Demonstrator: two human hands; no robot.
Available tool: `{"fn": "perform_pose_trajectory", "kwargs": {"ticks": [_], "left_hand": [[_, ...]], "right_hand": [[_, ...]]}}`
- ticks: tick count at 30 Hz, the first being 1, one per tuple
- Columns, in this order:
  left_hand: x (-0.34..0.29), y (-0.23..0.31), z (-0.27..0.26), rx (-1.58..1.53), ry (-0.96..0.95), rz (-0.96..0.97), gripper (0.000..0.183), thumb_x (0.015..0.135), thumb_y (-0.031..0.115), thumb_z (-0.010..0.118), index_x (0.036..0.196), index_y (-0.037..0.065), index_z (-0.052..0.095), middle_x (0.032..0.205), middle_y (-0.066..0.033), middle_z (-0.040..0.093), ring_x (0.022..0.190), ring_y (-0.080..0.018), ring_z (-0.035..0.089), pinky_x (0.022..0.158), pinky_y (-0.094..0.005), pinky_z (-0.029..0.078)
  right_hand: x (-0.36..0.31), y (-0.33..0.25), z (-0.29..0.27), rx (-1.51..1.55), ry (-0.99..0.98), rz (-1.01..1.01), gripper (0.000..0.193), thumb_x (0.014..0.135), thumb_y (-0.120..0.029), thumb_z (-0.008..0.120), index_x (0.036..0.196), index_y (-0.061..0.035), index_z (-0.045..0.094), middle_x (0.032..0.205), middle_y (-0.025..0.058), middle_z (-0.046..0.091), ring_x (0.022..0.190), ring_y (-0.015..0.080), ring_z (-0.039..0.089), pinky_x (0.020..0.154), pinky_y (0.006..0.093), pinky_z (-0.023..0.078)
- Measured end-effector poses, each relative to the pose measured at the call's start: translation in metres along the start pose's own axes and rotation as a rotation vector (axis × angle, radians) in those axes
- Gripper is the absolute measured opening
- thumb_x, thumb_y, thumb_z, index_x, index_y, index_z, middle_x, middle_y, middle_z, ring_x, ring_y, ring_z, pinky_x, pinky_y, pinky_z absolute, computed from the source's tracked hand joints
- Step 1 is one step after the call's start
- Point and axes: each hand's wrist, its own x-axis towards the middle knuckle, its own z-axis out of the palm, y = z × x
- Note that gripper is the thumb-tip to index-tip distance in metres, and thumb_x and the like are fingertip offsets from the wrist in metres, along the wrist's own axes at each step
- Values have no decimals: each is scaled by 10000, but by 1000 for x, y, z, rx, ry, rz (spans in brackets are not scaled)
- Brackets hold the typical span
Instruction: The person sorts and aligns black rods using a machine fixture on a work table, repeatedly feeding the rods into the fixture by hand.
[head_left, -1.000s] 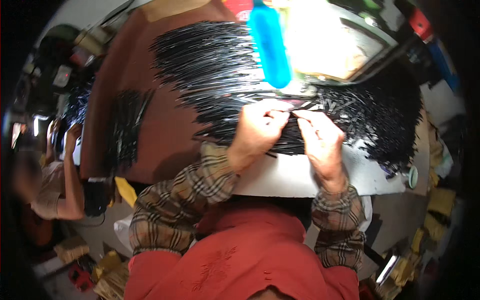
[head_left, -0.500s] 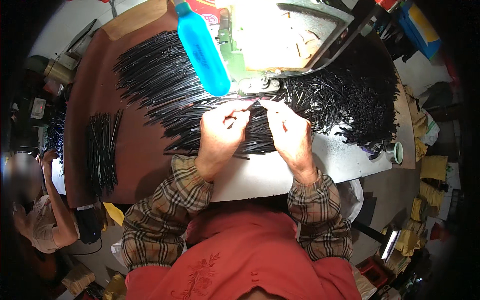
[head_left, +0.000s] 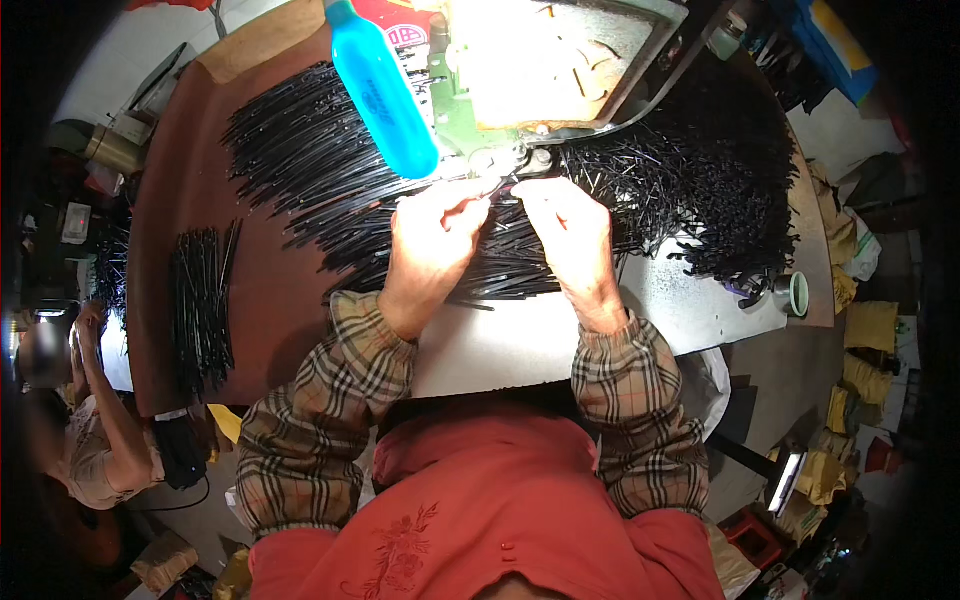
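Note:
My left hand (head_left: 428,250) is closed in a pinch on a thin black strip (head_left: 497,189), just in front of the small metal head (head_left: 512,160) of a green machine (head_left: 456,110). Close beside it, my right hand (head_left: 575,245) is also closed, thumb and forefinger pressed together near the strip's end. Whatever sits between those right fingertips is too small to make out. Under and behind both hands lies a wide spread of long thin black strips (head_left: 300,150), with a denser tangle (head_left: 720,200) of black pieces to the right.
A bright blue padded lever (head_left: 385,95) slants down at the machine's left. One separate bundle of black strips (head_left: 203,305) lies on the brown sheet (head_left: 285,320). A pale green cup (head_left: 797,294) is at the table's right edge. At far left, another person (head_left: 105,445) sits with raised hands.
Both hands have moved slightly forward and left, closer to the machine's metal head. The strip between them has moved along. The other person's raised hand has shifted a little.

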Motion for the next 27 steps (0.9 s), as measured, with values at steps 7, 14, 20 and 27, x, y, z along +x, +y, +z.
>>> {"fn": "perform_pose_trajectory", "kwargs": {"ticks": [7, 14, 20, 27], "left_hand": [[23, 1, 0, -143, -39, 29, 169, 862, 75, 604, 1002, -9, 646, 723, 61, 505, 596, -2, 375, 495, -164, 281], [35, -2, 6, 81, 55, 34, 156, 841, 21, 584, 968, -26, 660, 738, 6, 586, 619, -44, 473, 526, -195, 374], [43, -21, 1, 334, 166, 521, 151, 803, -77, 559, 909, -49, 663, 830, -104, 680, 713, -107, 605, 624, -218, 471], [42, -11, -6, 350, 6, 369, 212, 780, -110, 529, 954, -56, 638, 834, -91, 657, 775, -102, 596, 687, -218, 473]], "right_hand": [[14, 2, -4, 183, -43, 62, 117, 913, -37, 572, 973, 27, 649, 878, 47, 642, 749, 83, 572, 659, 213, 458], [21, -8, -3, 263, -34, 183, 138, 910, -37, 576, 1006, 40, 639, 897, 68, 655, 760, 107, 612, 697, 231, 498], [27, -14, -16, 360, -152, 262, 178, 912, -98, 570, 1016, 16, 658, 833, 44, 675, 598, 48, 523, 519, 186, 404], [29, -10, -13, 287, -165, 262, 186, 907, -126, 576, 1012, -5, 670, 777, 10, 667, 522, 3, 430, 425, 167, 297]]}}
